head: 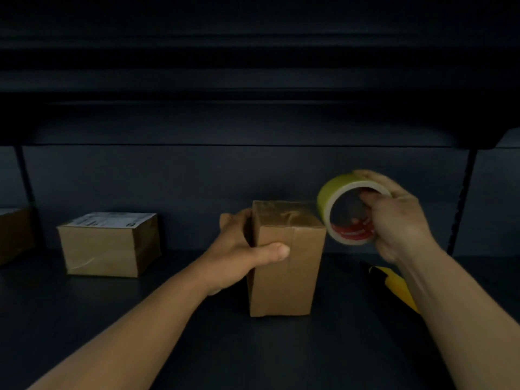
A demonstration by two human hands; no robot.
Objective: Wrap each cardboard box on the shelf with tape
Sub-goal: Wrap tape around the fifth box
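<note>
Far left edge: brown cardboard box (12,235), mostly cut off by the frame. Right of it: squat brown cardboard box with a white printed label on top (108,244), sitting on the dark shelf (84,319), well apart from both hands. Centre: tall upright brown cardboard box (285,260), glossy tape across its top and down the near face. Left hand (242,256) grips its left side, thumb across the near face, fingers wrapped round the far side. Right hand (399,220) holds a yellow-green tape roll with red print inside the core (350,209), fingers hooked through the core, roll just beside the box's top right corner. Yellow and black tool (394,285) lies on the shelf near right, partly hidden by the right forearm.
</note>
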